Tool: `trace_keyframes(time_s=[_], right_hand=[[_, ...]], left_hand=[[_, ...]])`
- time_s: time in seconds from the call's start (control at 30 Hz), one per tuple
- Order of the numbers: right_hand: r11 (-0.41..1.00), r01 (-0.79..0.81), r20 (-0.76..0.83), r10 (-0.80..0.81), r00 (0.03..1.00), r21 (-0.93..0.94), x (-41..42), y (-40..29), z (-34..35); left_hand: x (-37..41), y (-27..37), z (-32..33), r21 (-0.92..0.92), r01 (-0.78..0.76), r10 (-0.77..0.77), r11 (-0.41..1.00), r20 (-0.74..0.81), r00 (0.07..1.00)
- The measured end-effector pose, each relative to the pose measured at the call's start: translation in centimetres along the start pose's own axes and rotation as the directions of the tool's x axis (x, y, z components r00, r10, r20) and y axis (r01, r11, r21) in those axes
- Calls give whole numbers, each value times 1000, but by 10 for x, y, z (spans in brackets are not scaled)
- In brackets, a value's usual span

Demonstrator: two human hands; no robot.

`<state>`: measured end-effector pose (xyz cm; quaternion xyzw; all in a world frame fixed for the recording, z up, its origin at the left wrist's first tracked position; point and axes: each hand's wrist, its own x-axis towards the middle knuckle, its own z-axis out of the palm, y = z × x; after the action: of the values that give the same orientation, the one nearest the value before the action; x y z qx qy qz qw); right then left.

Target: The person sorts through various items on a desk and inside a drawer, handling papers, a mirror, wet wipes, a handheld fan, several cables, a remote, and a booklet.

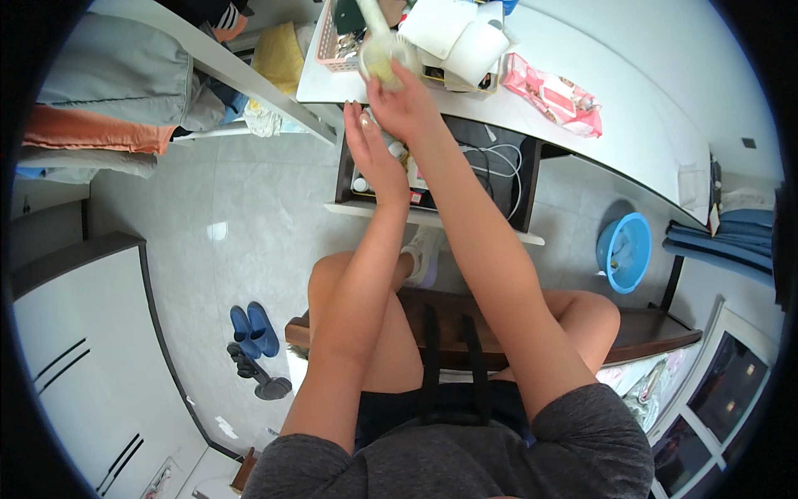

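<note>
My right hand reaches over the front edge of the white desk. Its fingers and thumb close on the rim of a pale, round-headed item that looks like a handheld fan; motion blurs it, and its handle points away from me. Lower and to the left, my left hand is empty, its fingers stretched out near the desk edge. Beneath both hands a pulled-out drawer holds white cables, a small white bottle and other small items, partly hidden by my hands and forearms.
On the desk are a pink plastic basket, white boxes or rolls and a pink wipes pack. A blue basin and blue slippers are on the floor. I sit on a wooden bench. Clothes hang left.
</note>
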<state>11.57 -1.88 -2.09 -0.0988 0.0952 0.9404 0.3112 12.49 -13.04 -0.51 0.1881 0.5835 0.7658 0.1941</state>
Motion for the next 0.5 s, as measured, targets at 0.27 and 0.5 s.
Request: trace_keyframes(time_s=[0.27,0.5], right_hand=[[741,5,-101,-98,990,-672,-16,-20,-26],[-459,-444,-173,-520,836,-770,-137,-101,-170]], left_hand=[[17,-8,-33,-90,201,-214,975,-161,964],[31,0,-28,-300,324,-385,897,-172,907]])
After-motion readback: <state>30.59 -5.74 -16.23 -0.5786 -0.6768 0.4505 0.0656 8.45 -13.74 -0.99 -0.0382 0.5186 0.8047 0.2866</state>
